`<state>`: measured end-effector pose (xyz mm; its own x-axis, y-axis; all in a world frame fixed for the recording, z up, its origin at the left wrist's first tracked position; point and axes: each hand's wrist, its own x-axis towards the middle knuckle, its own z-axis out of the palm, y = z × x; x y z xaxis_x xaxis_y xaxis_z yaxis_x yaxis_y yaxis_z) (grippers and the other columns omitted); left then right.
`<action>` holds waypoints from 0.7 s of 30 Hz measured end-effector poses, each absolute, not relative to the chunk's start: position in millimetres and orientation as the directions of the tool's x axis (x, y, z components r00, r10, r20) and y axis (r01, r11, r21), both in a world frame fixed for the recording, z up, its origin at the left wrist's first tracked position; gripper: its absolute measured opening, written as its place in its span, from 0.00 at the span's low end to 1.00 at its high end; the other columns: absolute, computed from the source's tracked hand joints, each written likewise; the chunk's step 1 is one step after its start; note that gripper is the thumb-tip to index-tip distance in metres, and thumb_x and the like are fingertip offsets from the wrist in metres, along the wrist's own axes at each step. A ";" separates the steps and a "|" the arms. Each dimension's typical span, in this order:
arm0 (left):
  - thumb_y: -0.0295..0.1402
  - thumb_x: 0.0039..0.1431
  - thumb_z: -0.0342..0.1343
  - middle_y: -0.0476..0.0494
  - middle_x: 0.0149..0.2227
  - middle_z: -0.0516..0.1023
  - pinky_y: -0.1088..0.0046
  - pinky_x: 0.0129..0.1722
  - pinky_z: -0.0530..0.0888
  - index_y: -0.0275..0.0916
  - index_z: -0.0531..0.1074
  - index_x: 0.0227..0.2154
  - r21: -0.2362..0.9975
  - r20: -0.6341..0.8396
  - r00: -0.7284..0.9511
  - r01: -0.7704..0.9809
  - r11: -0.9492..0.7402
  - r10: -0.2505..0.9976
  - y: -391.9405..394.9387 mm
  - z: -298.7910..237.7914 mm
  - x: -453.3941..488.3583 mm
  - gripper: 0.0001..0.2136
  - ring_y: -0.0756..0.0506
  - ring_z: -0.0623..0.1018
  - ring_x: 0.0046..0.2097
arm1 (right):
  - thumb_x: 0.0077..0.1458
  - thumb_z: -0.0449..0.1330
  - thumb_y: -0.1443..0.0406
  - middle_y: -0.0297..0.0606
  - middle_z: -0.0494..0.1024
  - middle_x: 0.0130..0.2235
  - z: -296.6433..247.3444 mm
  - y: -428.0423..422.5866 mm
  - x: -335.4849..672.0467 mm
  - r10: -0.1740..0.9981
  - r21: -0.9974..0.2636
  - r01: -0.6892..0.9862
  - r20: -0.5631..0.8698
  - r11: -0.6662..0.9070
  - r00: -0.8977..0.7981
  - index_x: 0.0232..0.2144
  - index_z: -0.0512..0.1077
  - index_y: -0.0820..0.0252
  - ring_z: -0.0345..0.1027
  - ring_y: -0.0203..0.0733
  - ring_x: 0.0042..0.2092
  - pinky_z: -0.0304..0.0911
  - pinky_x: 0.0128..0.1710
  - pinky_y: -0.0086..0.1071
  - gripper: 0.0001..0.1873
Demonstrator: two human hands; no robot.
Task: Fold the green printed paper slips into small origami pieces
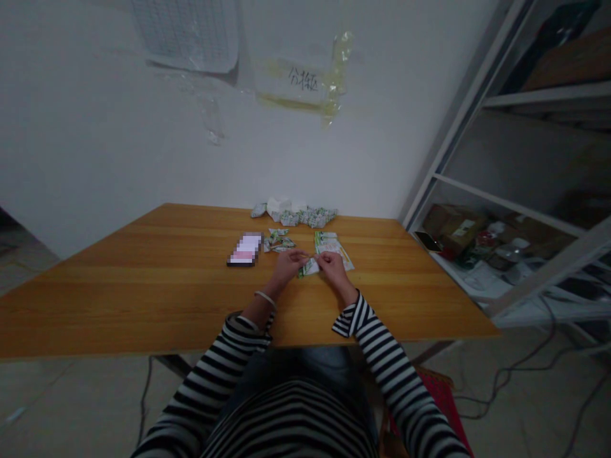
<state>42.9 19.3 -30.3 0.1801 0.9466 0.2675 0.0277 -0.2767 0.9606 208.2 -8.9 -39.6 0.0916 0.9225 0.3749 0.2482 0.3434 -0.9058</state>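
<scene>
Above the middle of the table, my left hand (287,266) and my right hand (335,267) come close together, fingertips pinched. Between them is a small piece of green-and-white printed paper (310,267), and both hands appear to grip its upper edge. How it is folded there is too small to make out. Just beyond my right hand lies a flat printed sheet (331,241) in white, green and yellow. Several small folded paper pieces (278,241) lie behind my left hand. A phone (245,249) with a lit, blurred screen rests to their left.
A row of crumpled or folded printed paper pieces (310,217) with a white wad (277,208) lies along the wall side of the wooden table (143,286). At right stands a white shelf (520,296) with boxes, bottles and another phone (428,241). Cables (499,381) run over the floor.
</scene>
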 end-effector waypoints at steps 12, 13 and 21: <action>0.34 0.36 0.71 0.44 0.21 0.80 0.73 0.26 0.72 0.33 0.79 0.29 0.978 0.206 0.142 -0.060 -0.199 0.968 17.4 -30.3 44.2 0.15 0.47 0.77 0.24 | 0.47 0.62 0.50 0.33 0.71 0.20 -40.6 -11.7 200.0 0.932 -0.921 0.243 0.341 0.306 0.120 0.18 0.71 0.61 0.63 0.36 0.24 0.54 0.23 0.27 0.21; 0.35 0.37 0.70 0.44 0.22 0.80 0.73 0.26 0.72 0.33 0.79 0.30 0.978 0.205 0.126 -0.067 -0.198 0.971 17.4 -30.2 43.9 0.15 0.47 0.77 0.24 | 0.47 0.63 0.49 0.33 0.72 0.20 -41.8 -11.7 198.2 0.939 -0.926 0.237 0.326 0.293 0.114 0.19 0.71 0.61 0.64 0.36 0.24 0.55 0.23 0.27 0.21; 0.37 0.40 0.69 0.43 0.25 0.81 0.71 0.28 0.74 0.34 0.80 0.32 0.973 0.211 0.036 -0.107 -0.206 0.977 16.7 -27.8 42.3 0.15 0.45 0.79 0.28 | 0.48 0.60 0.43 0.36 0.77 0.22 -52.7 -10.0 182.9 0.965 -0.951 0.204 0.250 0.230 0.077 0.24 0.75 0.62 0.69 0.39 0.23 0.61 0.22 0.28 0.26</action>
